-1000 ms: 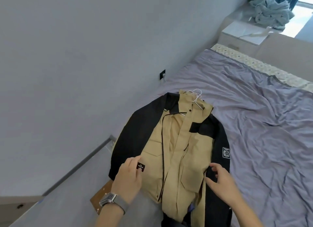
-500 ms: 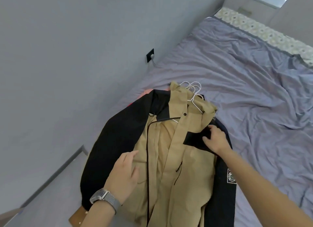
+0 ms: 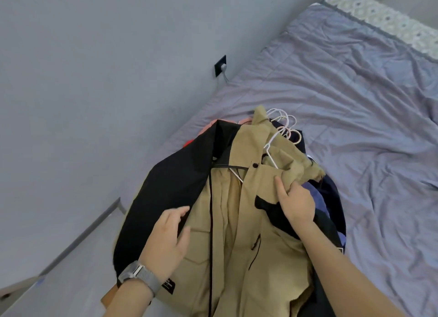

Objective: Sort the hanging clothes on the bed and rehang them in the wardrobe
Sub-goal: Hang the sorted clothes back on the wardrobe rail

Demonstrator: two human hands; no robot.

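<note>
On the jacket's right chest, right hand (image 3: pixel 296 204): clamped on a fold of tan fabric.
Left hand (image 3: pixel 166 239): fingers spread, flat on the left front.
Jacket (image 3: pixel 227 222): tan and black, topmost on a clothes pile.
Hangers (image 3: pixel 282 127): white wire, at the collar.
Bed (image 3: pixel 355 103): purple sheet beneath.

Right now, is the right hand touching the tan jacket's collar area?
Touching. The head view shows the right hand bunching the tan jacket fabric near the collar, thumb pressed on the cloth with no gap, just below the white hangers.
</note>
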